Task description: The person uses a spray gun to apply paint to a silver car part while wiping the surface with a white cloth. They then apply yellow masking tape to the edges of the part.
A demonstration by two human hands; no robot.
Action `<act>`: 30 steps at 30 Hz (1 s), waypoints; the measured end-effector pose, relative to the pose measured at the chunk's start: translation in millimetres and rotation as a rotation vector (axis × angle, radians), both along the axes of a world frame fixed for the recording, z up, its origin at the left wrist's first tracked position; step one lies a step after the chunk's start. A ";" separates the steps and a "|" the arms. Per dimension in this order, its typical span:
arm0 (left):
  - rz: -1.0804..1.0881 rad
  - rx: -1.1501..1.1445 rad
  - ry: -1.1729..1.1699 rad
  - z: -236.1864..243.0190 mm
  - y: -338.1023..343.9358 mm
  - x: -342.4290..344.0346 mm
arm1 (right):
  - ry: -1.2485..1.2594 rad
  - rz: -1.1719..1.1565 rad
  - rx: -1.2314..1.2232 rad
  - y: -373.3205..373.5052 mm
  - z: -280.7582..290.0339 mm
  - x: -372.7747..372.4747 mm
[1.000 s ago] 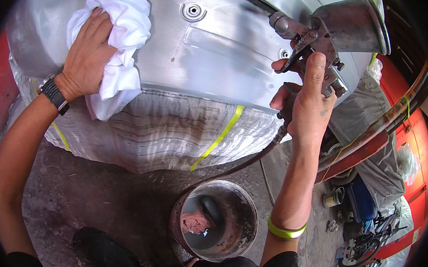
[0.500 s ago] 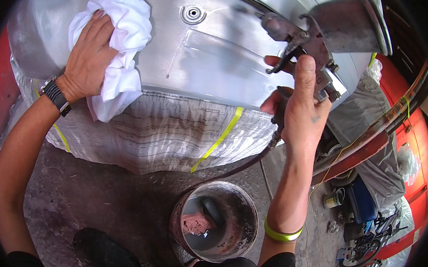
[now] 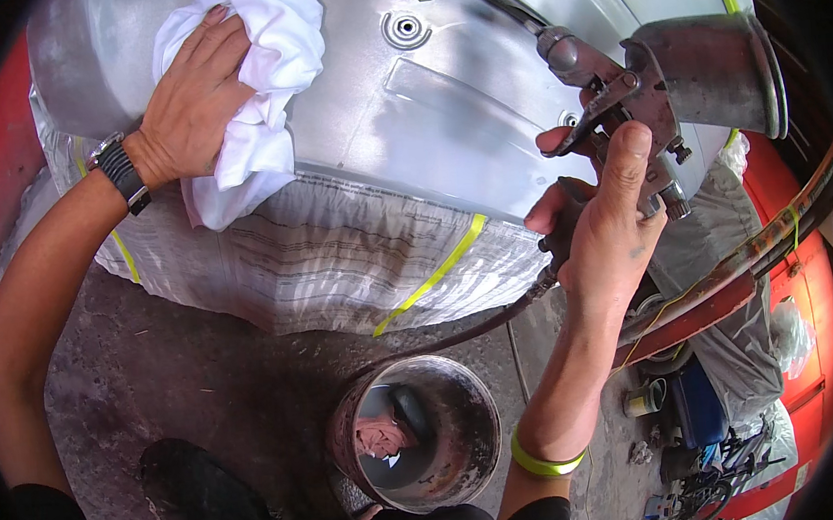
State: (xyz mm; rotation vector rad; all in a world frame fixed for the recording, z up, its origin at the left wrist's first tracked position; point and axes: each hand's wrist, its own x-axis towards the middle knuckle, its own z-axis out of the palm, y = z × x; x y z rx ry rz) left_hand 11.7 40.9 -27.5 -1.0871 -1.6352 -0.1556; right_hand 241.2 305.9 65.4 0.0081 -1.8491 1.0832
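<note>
My left hand (image 3: 195, 102) presses a bunched white cloth (image 3: 276, 48) onto a silver metal panel (image 3: 348, 110), the cloth caught between thumb and fingers. In my right hand (image 3: 616, 207) is a worn metal spray gun (image 3: 632, 100), its handle wrapped by my fingers. The thumb lies along the gun's back, and a finger reaches the trigger. A dark cup (image 3: 713, 75) is fixed to the gun at the right. The nozzle end points up and left over the panel, apart from it. From the handle a dark hose (image 3: 484, 326) runs down toward the floor.
Printed masking sheet (image 3: 320, 257) with yellow-green tape (image 3: 437, 276) covers the panel's near side. A stained bucket (image 3: 467, 430), holding liquid, a pinkish rag and a dark block, stands on the floor before me. At right are a rusty bar (image 3: 690, 304), a can (image 3: 645, 398) and a red wall (image 3: 808, 329).
The panel and both hands appear farther right in the picture. The spray gun sits a little lower, nearer to me. Both hands keep their holds.
</note>
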 end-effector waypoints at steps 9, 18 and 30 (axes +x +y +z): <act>0.121 -0.094 -0.157 1.9 -3.0 4.7 | -0.059 -0.018 0.017 1.8 2.7 11.7; 0.086 0.015 -0.019 -16.6 -0.8 -23.3 | -0.011 -0.364 -0.132 127.9 1.4 73.7; 0.213 -0.015 -0.086 -21.2 -18.7 -27.4 | 0.101 -0.506 -0.281 267.1 6.7 88.8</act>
